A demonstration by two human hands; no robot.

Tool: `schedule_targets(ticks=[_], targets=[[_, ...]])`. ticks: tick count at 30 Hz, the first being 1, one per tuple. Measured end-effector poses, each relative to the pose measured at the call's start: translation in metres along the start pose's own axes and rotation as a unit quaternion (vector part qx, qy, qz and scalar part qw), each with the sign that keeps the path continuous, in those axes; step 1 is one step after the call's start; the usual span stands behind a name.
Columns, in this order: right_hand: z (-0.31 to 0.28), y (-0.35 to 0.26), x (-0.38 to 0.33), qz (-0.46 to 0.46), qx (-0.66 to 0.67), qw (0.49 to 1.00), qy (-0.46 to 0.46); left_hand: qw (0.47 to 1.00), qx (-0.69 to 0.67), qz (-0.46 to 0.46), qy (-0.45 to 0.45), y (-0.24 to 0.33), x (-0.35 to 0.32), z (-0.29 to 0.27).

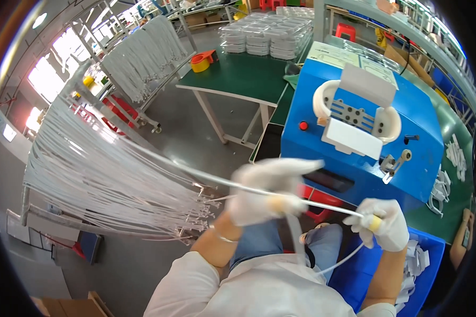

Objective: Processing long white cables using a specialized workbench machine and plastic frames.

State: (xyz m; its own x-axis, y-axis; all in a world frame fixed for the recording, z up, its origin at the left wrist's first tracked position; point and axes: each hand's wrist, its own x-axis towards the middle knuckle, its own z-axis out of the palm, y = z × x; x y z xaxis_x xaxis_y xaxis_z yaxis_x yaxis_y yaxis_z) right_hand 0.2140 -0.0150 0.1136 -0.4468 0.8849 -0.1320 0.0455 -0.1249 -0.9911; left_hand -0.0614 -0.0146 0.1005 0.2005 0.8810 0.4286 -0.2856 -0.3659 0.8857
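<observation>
Head view shows us both hands in white gloves, working above our lap in front of a blue machine (415, 113). A white cable (330, 207) slants down from the left side, crosses our left hand (269, 193) and reaches our right hand (380, 223). The left hand is blurred, its index finger stretched out to the right and its thumb tip, wrapped in yellow, just beside the cable; we cannot tell whether it grips the cable or only lies against it. Our right hand is closed, fingers curled and pinching the cable, with another yellow wrap on a fingertip. Below it, a loop of cable (349, 259) bends down toward our lap.

To our left, a rack (108, 229) carries a thick spread of white cables (95, 164). The machine has a red button (303, 126) on its near left part and a metal lever (403, 157) at its right. Beside our right forearm sits a blue bin (433, 253) with white pieces (415, 269) inside. Further off, a green counter (238, 82) bears a yellow roll (200, 63) and stacked clear trays (267, 34).
</observation>
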Motion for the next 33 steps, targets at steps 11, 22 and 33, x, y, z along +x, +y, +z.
schedule_targets(ticks=[11, 22, 33], targets=[[-0.142, 0.15, -0.122, -0.16, 0.296, 0.883, 0.328, 0.922, -0.274, 0.252, 0.104, 0.025, -0.046, -0.087], [0.001, 0.001, -0.046, -0.177, -0.284, 0.933, 0.129, 0.965, -0.188, -0.161, -0.084, -0.005, 0.018, 0.072], [-0.05, 0.014, -0.067, -0.106, -0.263, 0.884, 0.371, 0.98, -0.083, -0.122, 0.13, -0.002, 0.067, -0.004]])
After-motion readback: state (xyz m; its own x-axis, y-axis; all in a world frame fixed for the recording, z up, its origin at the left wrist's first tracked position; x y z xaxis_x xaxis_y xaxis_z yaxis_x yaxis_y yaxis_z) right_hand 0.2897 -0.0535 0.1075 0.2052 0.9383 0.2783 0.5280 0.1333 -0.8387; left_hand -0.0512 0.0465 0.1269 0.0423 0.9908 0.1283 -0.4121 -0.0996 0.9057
